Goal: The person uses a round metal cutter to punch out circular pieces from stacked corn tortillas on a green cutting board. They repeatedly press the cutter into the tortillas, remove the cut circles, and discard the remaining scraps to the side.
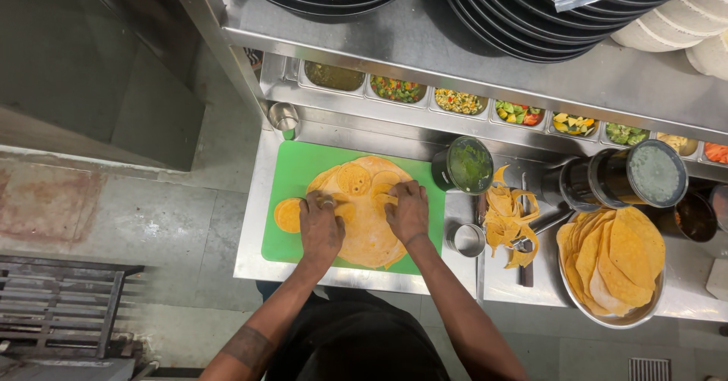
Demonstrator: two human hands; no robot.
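Note:
A large orange flatbread (371, 237) lies on a green cutting board (303, 165), with round holes cut out of it. My left hand (320, 225) presses down on its left part, apparently over a small metal ring. My right hand (408, 208) pinches the flatbread near its upper right. A small cut-out disc (288, 215) lies on the board to the left of my left hand. More discs (354, 178) rest at the flatbread's far edge.
Orange offcuts (506, 214) are heaped right of the board beside a small metal cup (468, 239). A metal bowl (616, 322) holds stacked flatbreads. Tubs of green sauce (469, 165) and a row of filled pans (459, 101) line the back. Stacked black plates sit on the shelf above.

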